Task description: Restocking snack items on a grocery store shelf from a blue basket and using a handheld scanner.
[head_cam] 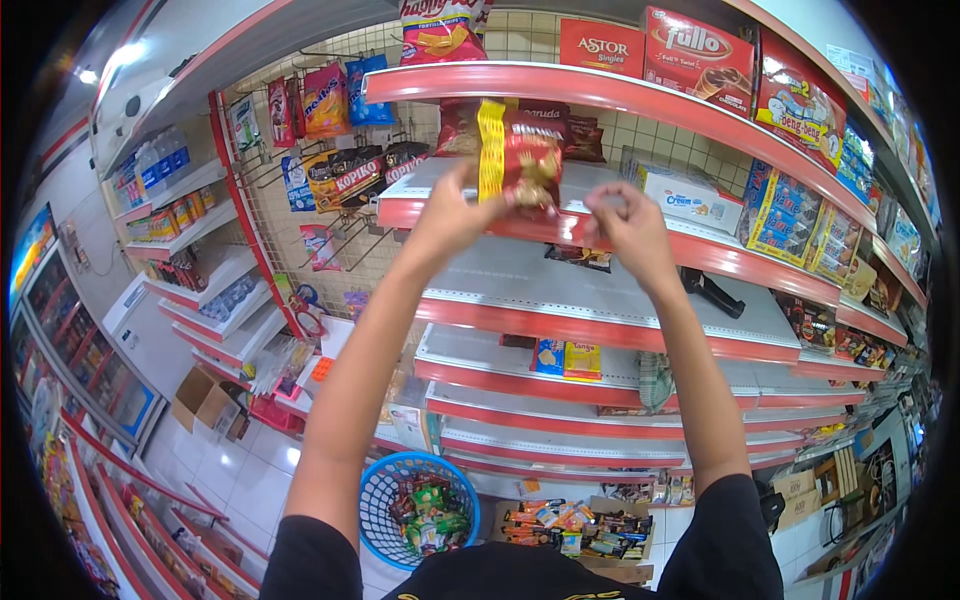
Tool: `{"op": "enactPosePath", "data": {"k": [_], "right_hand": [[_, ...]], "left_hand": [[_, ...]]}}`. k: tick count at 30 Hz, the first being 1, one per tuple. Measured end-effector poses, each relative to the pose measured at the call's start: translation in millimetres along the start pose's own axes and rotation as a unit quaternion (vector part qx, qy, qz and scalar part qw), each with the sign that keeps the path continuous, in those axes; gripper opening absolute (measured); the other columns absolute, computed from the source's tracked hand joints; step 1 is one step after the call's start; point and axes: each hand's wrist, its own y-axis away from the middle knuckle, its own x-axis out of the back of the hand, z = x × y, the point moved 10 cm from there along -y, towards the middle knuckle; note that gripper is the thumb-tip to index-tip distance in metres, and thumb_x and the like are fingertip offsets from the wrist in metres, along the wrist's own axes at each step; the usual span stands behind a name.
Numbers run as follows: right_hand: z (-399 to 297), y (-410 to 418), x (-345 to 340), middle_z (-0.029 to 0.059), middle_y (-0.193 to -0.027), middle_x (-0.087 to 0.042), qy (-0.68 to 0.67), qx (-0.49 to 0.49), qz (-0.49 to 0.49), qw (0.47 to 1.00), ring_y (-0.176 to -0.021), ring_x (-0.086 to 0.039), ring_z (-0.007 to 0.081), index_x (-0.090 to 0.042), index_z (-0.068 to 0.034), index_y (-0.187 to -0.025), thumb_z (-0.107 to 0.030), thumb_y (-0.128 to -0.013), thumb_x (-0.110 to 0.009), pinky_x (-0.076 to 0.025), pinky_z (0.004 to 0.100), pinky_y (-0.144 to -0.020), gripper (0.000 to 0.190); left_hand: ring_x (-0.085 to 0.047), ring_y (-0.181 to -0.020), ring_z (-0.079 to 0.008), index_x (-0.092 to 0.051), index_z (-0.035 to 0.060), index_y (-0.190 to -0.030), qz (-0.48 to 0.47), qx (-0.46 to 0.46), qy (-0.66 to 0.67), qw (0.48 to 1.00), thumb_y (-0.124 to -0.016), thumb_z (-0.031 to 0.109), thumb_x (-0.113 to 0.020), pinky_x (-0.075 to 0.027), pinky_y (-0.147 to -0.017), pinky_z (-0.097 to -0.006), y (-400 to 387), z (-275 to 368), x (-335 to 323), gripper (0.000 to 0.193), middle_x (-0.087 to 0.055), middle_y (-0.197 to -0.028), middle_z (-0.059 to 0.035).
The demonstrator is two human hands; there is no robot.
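Note:
In my left hand point(461, 214) is a red and yellow Garuda snack packet point(529, 165), gripped near its lower left side. It is upright in front of the second shelf from the top point(585, 180). My right hand point(630, 229) is just right of the packet, apart from it and blurred by motion. Its fingers are loosely bent, and I see nothing in them. Behind the held packet, similar dark red packets point(583, 139) stand at the back of that shelf, partly hidden.
A white biscuit box point(686, 196) and blue wafer packs point(780, 214) stand to the right. One shelf below lies a black handheld device point(712, 291). On the floor are a blue plastic basket point(367, 517) of packets and a carton point(615, 574) of snacks. Metal hooks point(345, 240) jut out at left.

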Motion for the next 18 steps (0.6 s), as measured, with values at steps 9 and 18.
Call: {"op": "enactPosePath", "data": {"k": [9,18], "right_hand": [[16.3,-119.5,-17.4,0.0286,-0.109,-0.059,0.339,0.12,0.064,0.931,-0.105,-0.056,0.0437,-0.029,-0.003,-0.133,-0.027,-0.074,-0.074,-0.045,0.0471,-0.09,0.077],[43.3,-136.6,-24.7,0.0204,-0.107,-0.061,0.412,0.052,0.025,0.909,-0.103,-0.057,0.0391,-0.047,-0.008,-0.108,-0.016,-0.073,-0.072,-0.045,0.0442,-0.088,0.044]], "left_hand": [[-0.063,-0.094,-0.0288,-0.058,-0.003,-0.113,-0.024,0.031,-0.137,0.99,-0.072,0.014,-0.077,-0.047,-0.084,-0.0327,-121.7,-49.9,-11.5,0.048,-0.066,-0.105,-0.0163],[-0.059,-0.105,-0.0322,-0.061,0.0017,-0.115,0.011,0.035,-0.341,0.939,-0.069,0.033,-0.08,-0.047,-0.091,-0.036,-151.2,-98.8,-10.1,0.059,-0.064,-0.107,-0.0205]]}}
